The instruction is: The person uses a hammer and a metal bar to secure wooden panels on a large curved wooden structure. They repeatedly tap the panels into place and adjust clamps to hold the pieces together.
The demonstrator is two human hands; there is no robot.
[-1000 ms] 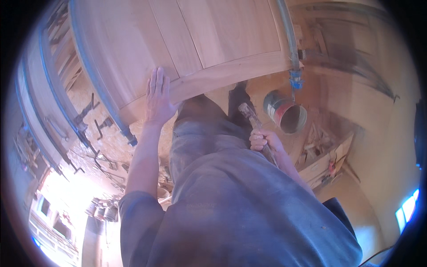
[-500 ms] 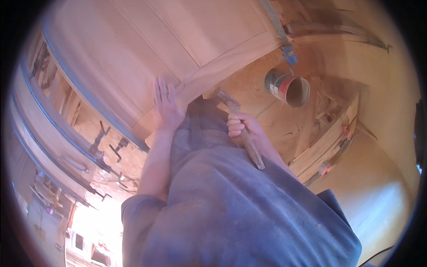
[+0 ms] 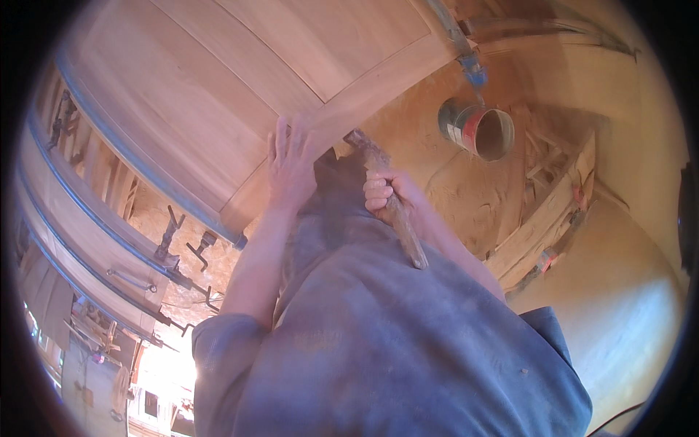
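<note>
My left hand [image 3: 290, 164] lies flat, fingers spread, on the lower rail of a large pale wooden panelled door [image 3: 218, 87] lying in front of me. My right hand [image 3: 386, 193] is closed round the wooden handle of a hammer [image 3: 405, 234]. The hammer's head [image 3: 360, 142] is at the edge of the door's rail, just right of my left hand. My grey-blue shirt hides what is below the hands.
A long blue bar clamp [image 3: 145, 175] runs along the door's left edge, another clamp [image 3: 466, 54] along its right edge. A metal bucket [image 3: 477, 130] stands on the dusty board at the right. Wooden strips [image 3: 546, 226] lie further right, and dark clamps [image 3: 196, 247] at the left.
My right hand has swung the hammer up and to the left, bringing its head to the door's rail. My left hand has stayed flat on the door.
</note>
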